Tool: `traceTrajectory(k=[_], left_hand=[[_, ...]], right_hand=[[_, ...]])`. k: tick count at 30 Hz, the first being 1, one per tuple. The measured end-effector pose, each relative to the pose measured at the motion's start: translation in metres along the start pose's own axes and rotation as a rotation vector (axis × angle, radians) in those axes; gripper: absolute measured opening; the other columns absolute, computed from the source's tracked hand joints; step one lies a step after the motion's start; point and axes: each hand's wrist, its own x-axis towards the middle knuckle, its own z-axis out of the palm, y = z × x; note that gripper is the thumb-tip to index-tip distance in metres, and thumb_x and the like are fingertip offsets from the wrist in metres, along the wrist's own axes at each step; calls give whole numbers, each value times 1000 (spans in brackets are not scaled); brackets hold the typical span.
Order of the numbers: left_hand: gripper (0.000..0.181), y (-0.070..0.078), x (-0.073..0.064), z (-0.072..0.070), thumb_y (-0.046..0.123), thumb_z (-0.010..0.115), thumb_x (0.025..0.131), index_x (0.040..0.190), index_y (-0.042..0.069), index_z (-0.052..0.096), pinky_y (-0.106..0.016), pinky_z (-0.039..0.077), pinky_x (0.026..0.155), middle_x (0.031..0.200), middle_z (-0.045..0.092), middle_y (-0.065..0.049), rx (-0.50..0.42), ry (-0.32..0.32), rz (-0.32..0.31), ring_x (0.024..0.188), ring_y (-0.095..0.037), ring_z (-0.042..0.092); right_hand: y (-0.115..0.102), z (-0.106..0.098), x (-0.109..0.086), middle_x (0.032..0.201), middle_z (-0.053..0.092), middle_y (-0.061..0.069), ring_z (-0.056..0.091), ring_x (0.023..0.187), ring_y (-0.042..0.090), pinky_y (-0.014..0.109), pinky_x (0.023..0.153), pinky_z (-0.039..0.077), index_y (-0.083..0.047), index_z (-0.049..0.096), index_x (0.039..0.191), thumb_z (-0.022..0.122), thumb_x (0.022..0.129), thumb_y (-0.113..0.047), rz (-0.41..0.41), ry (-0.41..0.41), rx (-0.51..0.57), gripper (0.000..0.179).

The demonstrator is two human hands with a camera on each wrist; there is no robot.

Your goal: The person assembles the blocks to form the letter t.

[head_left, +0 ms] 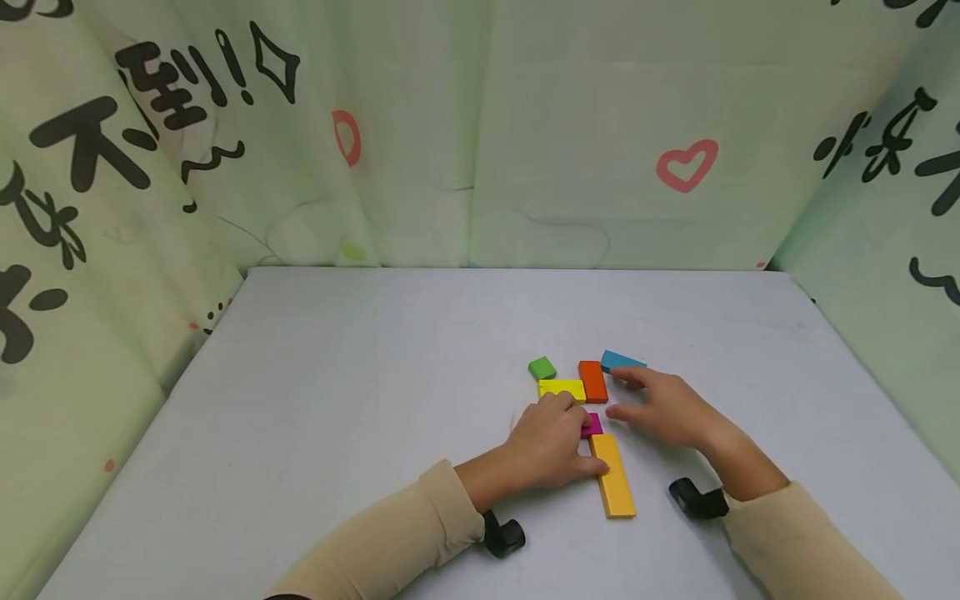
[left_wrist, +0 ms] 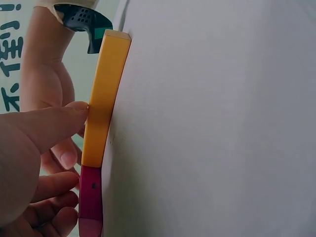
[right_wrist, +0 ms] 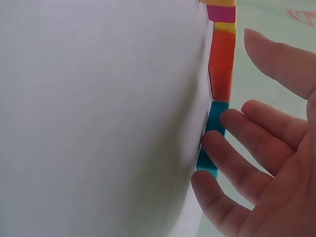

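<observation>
My left hand (head_left: pixel 546 440) rests over the blocks, its thumb touching the long orange-yellow block (head_left: pixel 617 492). The other fingers bend down by the magenta block (head_left: pixel 595 426), partly covering it; in the left wrist view, the magenta block (left_wrist: pixel 91 192) meets the end of the orange-yellow one. My right hand (head_left: pixel 671 408) has its fingers spread. Its fingertips lie against the blue block (right_wrist: pixel 214 121) in the right wrist view, with the thumb apart from the blocks. Beside the blue block stands a red-orange block (head_left: pixel 592 382). A yellow block (head_left: pixel 561 387) sits behind the left fingers.
A small green block (head_left: pixel 542 367) lies at the yellow block's back left corner. The white table (head_left: pixel 360 400) holds the blocks right of its middle. Pale green curtains (head_left: pixel 570 125) with writing and hearts hang behind and at both sides.
</observation>
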Motion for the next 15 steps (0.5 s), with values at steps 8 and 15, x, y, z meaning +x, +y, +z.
traceTrajectory(k=[8, 15], left_hand=[[48, -1, 1, 0, 59, 74, 83, 106, 17, 70, -21, 40, 69, 96, 54, 6, 4, 4, 14, 90, -10, 47], [50, -1, 1, -1, 60, 74, 82, 108, 18, 71, -20, 40, 68, 97, 54, 6, 24, -2, 14, 89, -9, 46]], right_hand=[[-5, 5, 14, 130, 60, 26, 58, 117, 41, 55, 98, 46, 7, 55, 134, 74, 92, -27, -62, 49, -2, 58], [-9, 7, 22, 131, 59, 26, 55, 120, 42, 55, 100, 44, 7, 54, 136, 73, 92, -26, -35, 45, -4, 58]])
